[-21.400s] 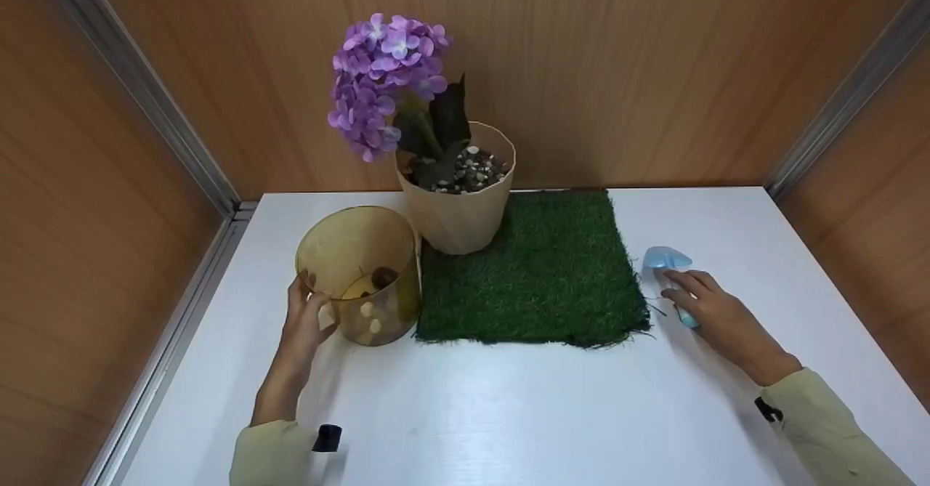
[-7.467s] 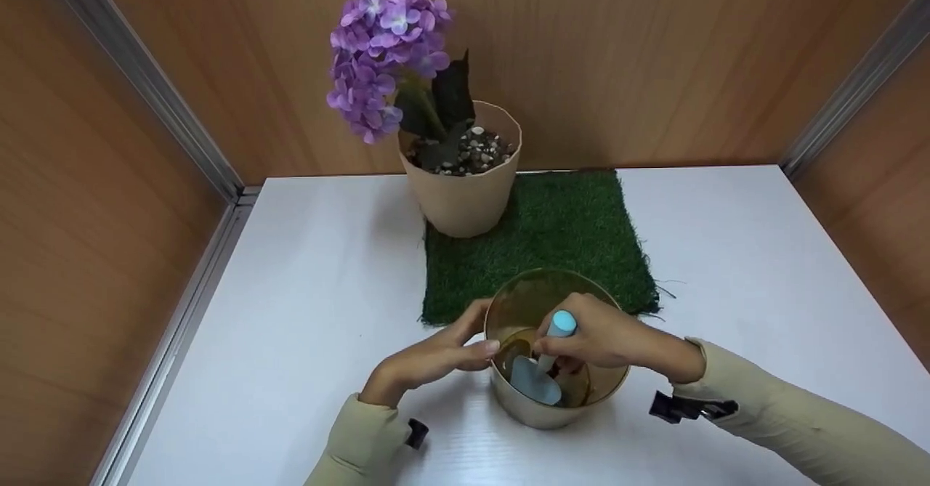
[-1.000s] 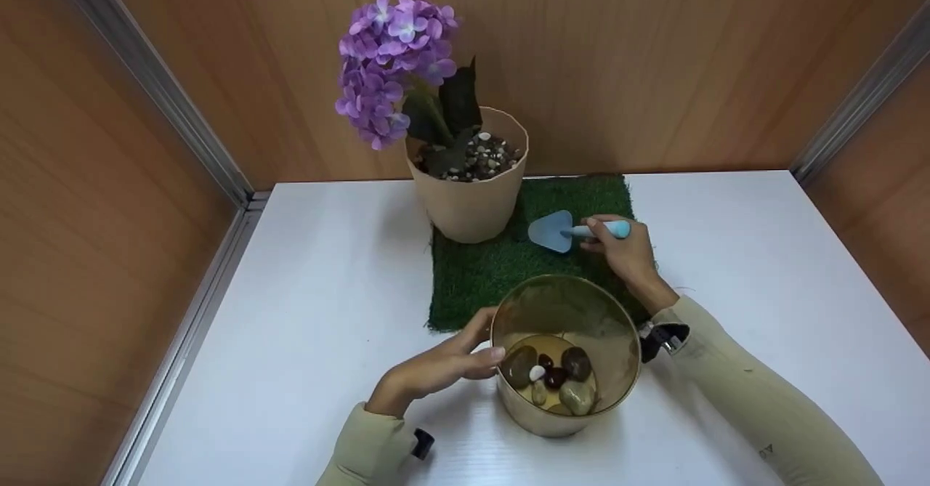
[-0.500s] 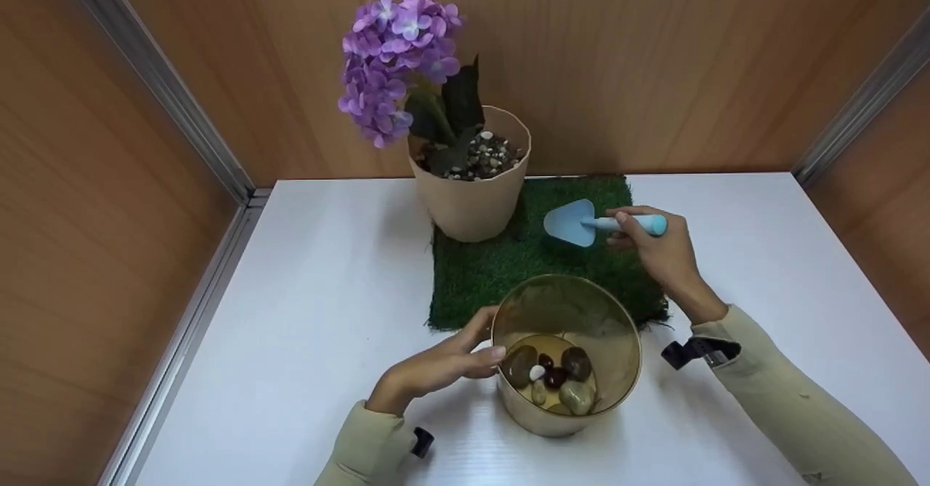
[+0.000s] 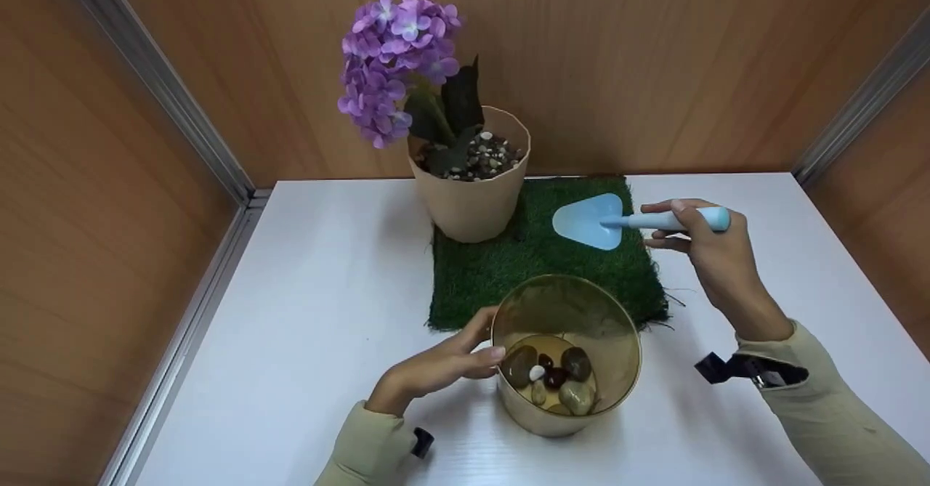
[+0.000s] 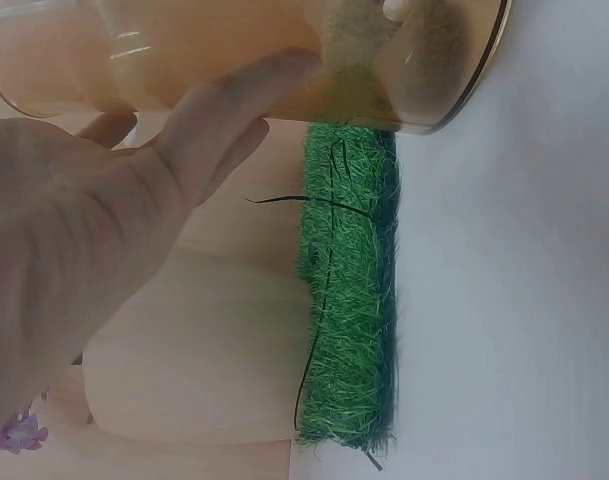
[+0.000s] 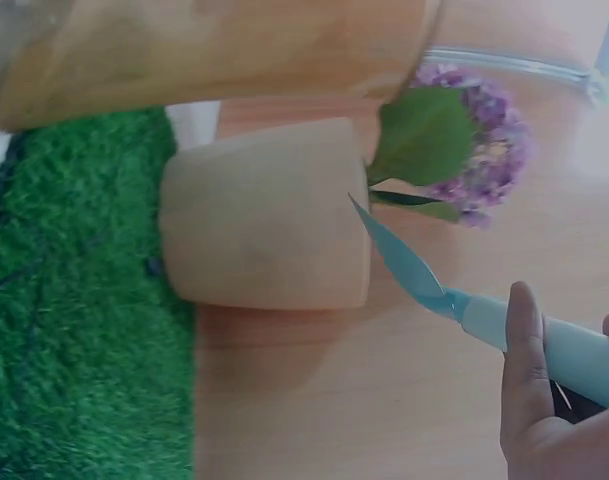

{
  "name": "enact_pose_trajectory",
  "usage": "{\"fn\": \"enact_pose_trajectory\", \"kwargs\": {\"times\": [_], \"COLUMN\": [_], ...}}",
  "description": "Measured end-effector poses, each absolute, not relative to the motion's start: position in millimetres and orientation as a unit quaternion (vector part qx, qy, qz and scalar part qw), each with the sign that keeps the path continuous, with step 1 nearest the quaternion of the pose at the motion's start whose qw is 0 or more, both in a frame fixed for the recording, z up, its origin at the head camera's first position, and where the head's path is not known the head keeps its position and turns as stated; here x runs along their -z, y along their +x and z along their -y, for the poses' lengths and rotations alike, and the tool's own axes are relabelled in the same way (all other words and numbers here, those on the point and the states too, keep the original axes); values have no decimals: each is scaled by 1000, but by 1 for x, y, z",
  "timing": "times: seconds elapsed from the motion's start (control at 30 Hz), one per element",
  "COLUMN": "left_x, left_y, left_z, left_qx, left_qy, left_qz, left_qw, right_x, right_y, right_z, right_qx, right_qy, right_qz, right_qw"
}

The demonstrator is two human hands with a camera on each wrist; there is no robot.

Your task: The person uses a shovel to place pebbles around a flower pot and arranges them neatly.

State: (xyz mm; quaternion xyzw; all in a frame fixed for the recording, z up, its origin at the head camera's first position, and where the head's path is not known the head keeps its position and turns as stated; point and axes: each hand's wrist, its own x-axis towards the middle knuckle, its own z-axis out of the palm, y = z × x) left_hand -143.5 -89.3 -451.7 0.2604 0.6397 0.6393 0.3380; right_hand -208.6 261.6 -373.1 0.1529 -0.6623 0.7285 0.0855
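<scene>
My right hand holds a small light-blue toy trowel by its handle, thumb on top. The trowel's blade, with nothing on it, hangs over the right part of the green turf mat and points left. My left hand lies against the outer wall of an amber see-through round container, its fingers fairly straight along the side in the left wrist view. Several stones lie on the container's floor, brown, dark red and pale, with one small white pebble.
Behind, on the mat's back left, stands a beige pot with dark leaves and a purple flower head. Gravelly soil fills it. Wood-grain walls enclose the white table at the back and sides.
Over the last second my right hand carries the trowel right, away from the pot. Earlier the container stood at the table's left and the trowel lay right of the mat.
</scene>
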Motion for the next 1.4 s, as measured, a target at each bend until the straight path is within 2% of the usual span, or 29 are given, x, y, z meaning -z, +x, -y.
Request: {"fn": "enact_pose_trajectory", "kwargs": {"times": [0.5, 0.77, 1.07, 1.4], "left_x": [454, 454, 454, 454], "left_y": [-144, -143, -142, -142], "left_z": [90, 90, 89, 90], "left_qx": [-639, -634, -639, -639], "left_qy": [267, 267, 265, 259], "left_qz": [-639, -646, -641, -643], "left_qw": [336, 332, 334, 333], "right_x": [353, 355, 369, 359], "right_y": [-175, -163, -157, -141], "right_z": [-254, -240, -227, -207], "right_qx": [-695, -629, -599, -551], "right_qy": [185, 194, 254, 287], "right_qz": [693, 752, 759, 783], "right_qw": [48, 11, -33, -42]}}
